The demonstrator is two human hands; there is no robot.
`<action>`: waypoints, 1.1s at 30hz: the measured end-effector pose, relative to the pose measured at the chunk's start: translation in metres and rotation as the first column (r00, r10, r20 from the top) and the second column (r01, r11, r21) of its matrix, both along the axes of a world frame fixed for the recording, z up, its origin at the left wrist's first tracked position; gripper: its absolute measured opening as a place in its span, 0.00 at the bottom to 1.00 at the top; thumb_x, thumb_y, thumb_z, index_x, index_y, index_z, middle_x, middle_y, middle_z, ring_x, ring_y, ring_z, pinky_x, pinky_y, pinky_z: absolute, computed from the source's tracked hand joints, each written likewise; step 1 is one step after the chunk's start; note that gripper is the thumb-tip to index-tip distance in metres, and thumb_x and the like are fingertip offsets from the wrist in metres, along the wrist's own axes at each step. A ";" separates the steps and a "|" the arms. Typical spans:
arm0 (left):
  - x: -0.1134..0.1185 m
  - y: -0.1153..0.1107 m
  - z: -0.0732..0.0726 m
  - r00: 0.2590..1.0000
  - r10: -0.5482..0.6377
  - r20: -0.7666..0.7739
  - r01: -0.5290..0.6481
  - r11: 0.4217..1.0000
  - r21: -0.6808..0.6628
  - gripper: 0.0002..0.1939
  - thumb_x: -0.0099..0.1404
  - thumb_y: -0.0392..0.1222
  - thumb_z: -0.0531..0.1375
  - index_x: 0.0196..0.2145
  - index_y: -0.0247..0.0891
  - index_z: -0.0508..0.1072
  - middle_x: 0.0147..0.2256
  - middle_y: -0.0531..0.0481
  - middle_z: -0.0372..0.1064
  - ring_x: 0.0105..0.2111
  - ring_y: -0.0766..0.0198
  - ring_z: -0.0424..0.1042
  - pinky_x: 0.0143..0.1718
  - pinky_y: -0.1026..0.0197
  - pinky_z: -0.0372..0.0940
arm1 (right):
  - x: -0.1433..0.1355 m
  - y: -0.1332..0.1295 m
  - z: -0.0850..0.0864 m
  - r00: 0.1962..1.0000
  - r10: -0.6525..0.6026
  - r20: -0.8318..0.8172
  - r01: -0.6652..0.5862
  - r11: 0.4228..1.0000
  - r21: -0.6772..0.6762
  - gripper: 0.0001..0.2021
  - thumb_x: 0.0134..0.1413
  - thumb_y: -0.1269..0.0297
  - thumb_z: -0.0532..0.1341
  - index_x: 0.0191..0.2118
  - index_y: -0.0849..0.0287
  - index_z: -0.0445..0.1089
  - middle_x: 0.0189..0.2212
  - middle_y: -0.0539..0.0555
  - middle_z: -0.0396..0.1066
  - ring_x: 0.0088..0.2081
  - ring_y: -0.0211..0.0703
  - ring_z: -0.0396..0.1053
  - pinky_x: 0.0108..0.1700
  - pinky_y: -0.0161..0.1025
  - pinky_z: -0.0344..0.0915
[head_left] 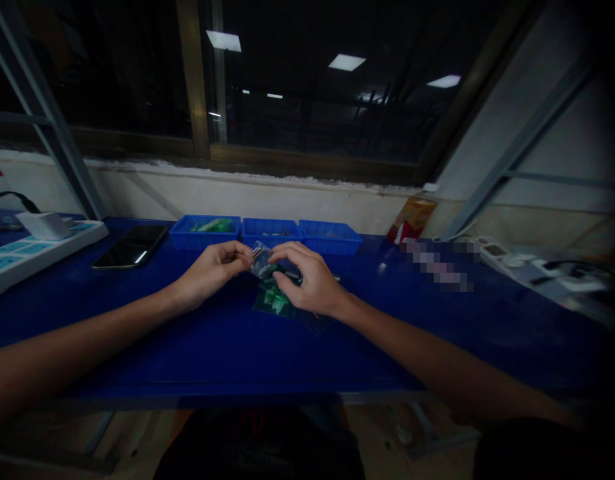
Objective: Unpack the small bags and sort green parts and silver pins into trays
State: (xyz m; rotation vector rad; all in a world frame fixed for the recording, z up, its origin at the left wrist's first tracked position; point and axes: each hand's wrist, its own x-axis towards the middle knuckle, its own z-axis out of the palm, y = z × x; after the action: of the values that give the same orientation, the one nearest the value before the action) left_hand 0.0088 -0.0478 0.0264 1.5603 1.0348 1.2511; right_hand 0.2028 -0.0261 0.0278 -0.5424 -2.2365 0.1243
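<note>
Between my hands, over the blue table, hangs a small clear plastic bag (pixel 260 261) with a few thin metallic pieces showing inside. My left hand (pixel 214 270) pinches the bag's left edge between thumb and fingertips. My right hand (pixel 310 277) is at the bag's right side, its thumb and index finger apart and curved, with nothing visible between them. Below the right hand, flat on the table, lies a clear bag of green pieces (pixel 276 300). Part of it is hidden by that hand. Further clear plastic with small parts lies under the right wrist, too dim to make out.
Three blue bins stand along the back: a left bin (pixel 180 241) with green pieces, a middle bin (pixel 247 241), and a right bin (pixel 344 248). A phone (pixel 132 247) and a power strip (pixel 90 233) lie left. A bottle (pixel 412 217) and cables are at right.
</note>
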 end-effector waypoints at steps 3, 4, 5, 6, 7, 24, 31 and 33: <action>0.000 0.000 0.000 0.997 -0.007 -0.074 0.010 0.999 0.041 0.08 0.53 0.42 0.62 0.26 0.34 0.69 0.25 0.53 0.65 0.26 0.69 0.62 0.31 0.64 0.56 | -0.002 0.002 -0.001 0.994 -0.069 -0.090 0.055 0.986 -0.157 0.04 0.49 0.67 0.57 0.33 0.59 0.64 0.33 0.53 0.69 0.37 0.40 0.67 0.42 0.42 0.64; 0.001 -0.001 0.000 0.994 -0.013 -0.104 0.018 0.999 0.043 0.09 0.53 0.43 0.61 0.26 0.34 0.69 0.25 0.53 0.65 0.26 0.69 0.62 0.31 0.64 0.56 | -0.003 0.002 -0.002 0.987 -0.090 -0.133 0.060 0.975 -0.213 0.06 0.49 0.65 0.58 0.34 0.59 0.63 0.32 0.53 0.68 0.36 0.40 0.67 0.40 0.41 0.64; 0.001 -0.001 0.000 0.991 -0.022 -0.134 0.028 0.999 0.044 0.09 0.53 0.43 0.61 0.26 0.34 0.69 0.24 0.53 0.65 0.25 0.69 0.62 0.31 0.64 0.56 | -0.004 0.003 -0.003 0.980 -0.102 -0.169 0.053 0.961 -0.270 0.09 0.48 0.64 0.58 0.37 0.59 0.62 0.31 0.52 0.68 0.35 0.39 0.67 0.38 0.40 0.64; 0.002 -0.001 -0.001 0.987 -0.031 -0.160 0.039 0.998 0.045 0.10 0.54 0.44 0.61 0.26 0.34 0.69 0.24 0.54 0.64 0.25 0.69 0.62 0.30 0.64 0.56 | -0.005 0.003 -0.004 0.977 -0.102 -0.190 0.035 0.945 -0.326 0.11 0.48 0.64 0.59 0.39 0.60 0.62 0.30 0.51 0.68 0.33 0.38 0.67 0.36 0.38 0.64; 0.002 -0.001 -0.001 0.983 -0.042 -0.181 0.052 0.998 0.047 0.10 0.55 0.45 0.60 0.26 0.34 0.69 0.24 0.54 0.64 0.25 0.69 0.61 0.30 0.64 0.56 | -0.006 0.003 -0.004 0.977 -0.092 -0.193 0.012 0.925 -0.380 0.12 0.48 0.64 0.59 0.40 0.60 0.61 0.29 0.51 0.68 0.31 0.37 0.66 0.34 0.37 0.63; 0.003 0.000 -0.007 0.965 -0.071 -0.254 0.084 0.996 0.040 0.13 0.57 0.48 0.58 0.27 0.34 0.67 0.26 0.53 0.64 0.27 0.67 0.62 0.30 0.65 0.56 | -0.014 0.005 -0.010 0.954 -0.061 -0.294 -0.149 0.754 -0.640 0.12 0.43 0.69 0.61 0.38 0.61 0.64 0.25 0.47 0.65 0.27 0.32 0.64 0.31 0.34 0.63; 0.001 0.001 -0.007 0.960 -0.052 -0.277 0.082 0.992 0.098 0.12 0.58 0.47 0.57 0.26 0.35 0.66 0.24 0.55 0.62 0.26 0.68 0.60 0.30 0.64 0.56 | -0.013 0.003 -0.010 0.979 -0.082 -0.188 -0.068 0.736 -0.674 0.06 0.46 0.65 0.60 0.25 0.62 0.65 0.21 0.48 0.64 0.23 0.31 0.60 0.25 0.33 0.58; 0.000 0.001 -0.008 0.956 -0.057 -0.288 0.088 0.991 0.096 0.12 0.59 0.47 0.57 0.26 0.35 0.66 0.25 0.54 0.63 0.27 0.68 0.61 0.31 0.64 0.56 | -0.013 0.002 -0.009 0.981 -0.097 -0.170 -0.040 0.751 -0.659 0.06 0.46 0.65 0.60 0.24 0.61 0.64 0.20 0.47 0.63 0.22 0.31 0.59 0.25 0.33 0.57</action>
State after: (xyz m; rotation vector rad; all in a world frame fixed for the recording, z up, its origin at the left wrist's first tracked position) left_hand 0.0092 -0.0470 0.0187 1.8867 1.0912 1.0668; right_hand 0.1901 -0.0243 0.0187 -0.8954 -1.9448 0.9483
